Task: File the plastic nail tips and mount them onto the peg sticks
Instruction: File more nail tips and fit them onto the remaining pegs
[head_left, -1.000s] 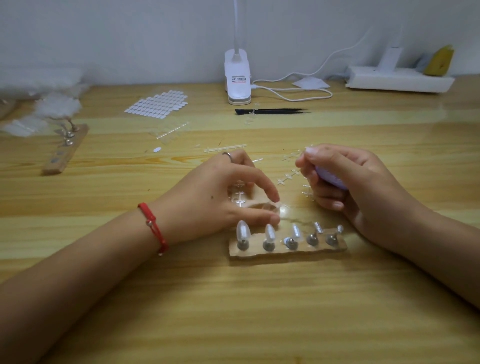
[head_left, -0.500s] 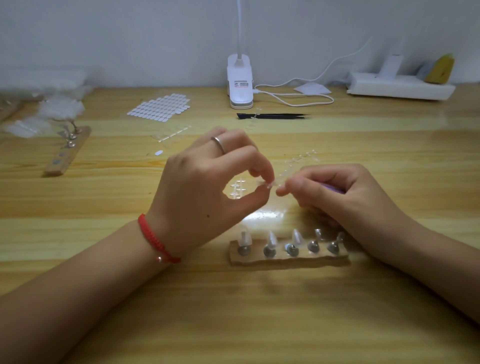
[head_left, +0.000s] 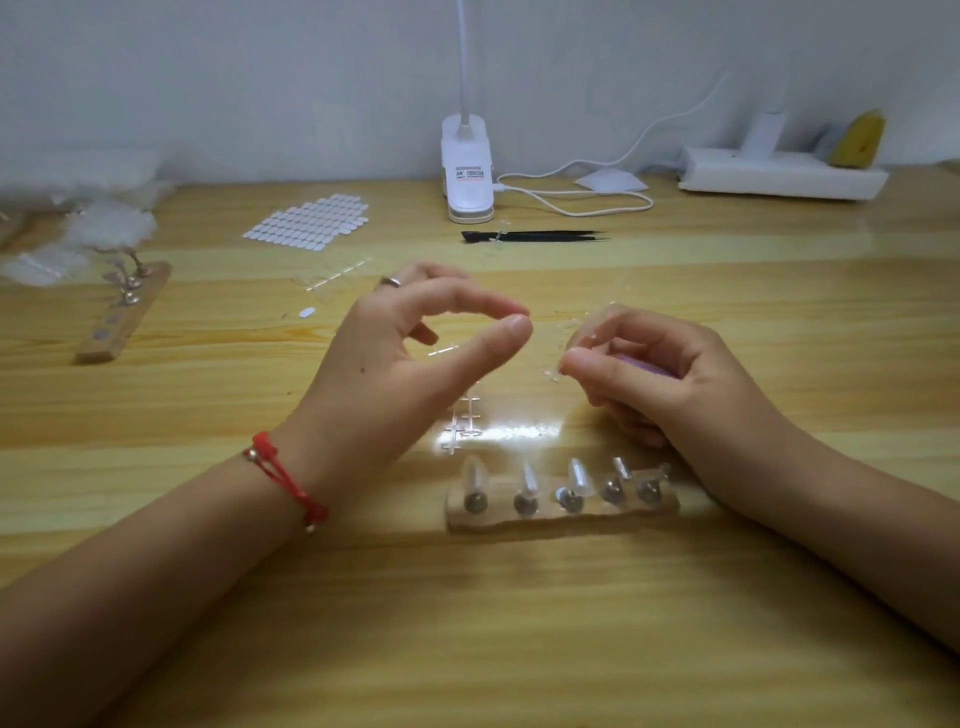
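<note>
**Surface.** Wooden table, pale planks, glossy, with a patch of lamp glare just behind the peg block. Beyond it is a plain grey-white wall.

**Back edge.**
- White clip lamp, with its white cable looped off to the right.
- White power strip, with a yellow object at its far end, too blurred to name.
- Black tweezers, lying flat just in front of the lamp.

**Left side.**
- Sheet of white oval tabs, and one loose tab nearer me.
- Clear plastic bags, blurred.
- A second wooden holder, lying askew, with a few pegs standing at its far end.

**Task items.**
- Wooden peg block, nearest me and between my wrists, with five metal pegs in a row.
- The three left pegs carry clear, pointed nail tips, standing upright.
- The two right pegs carry something smaller that I cannot make out.
- Clear cross-shaped sprue strips lie on the table just behind the block.

**My left hand**. Thumb and forefinger curve into a ring with their tips meeting. I cannot tell whether anything clear is pinched there. It wears a silver ring on one finger and a red cord bracelet at the wrist.

**My right hand**. The fingers are curled round a purple file. Thumb and forefinger pinch a small clear piece, near my left fingertips but apart from them.
</note>
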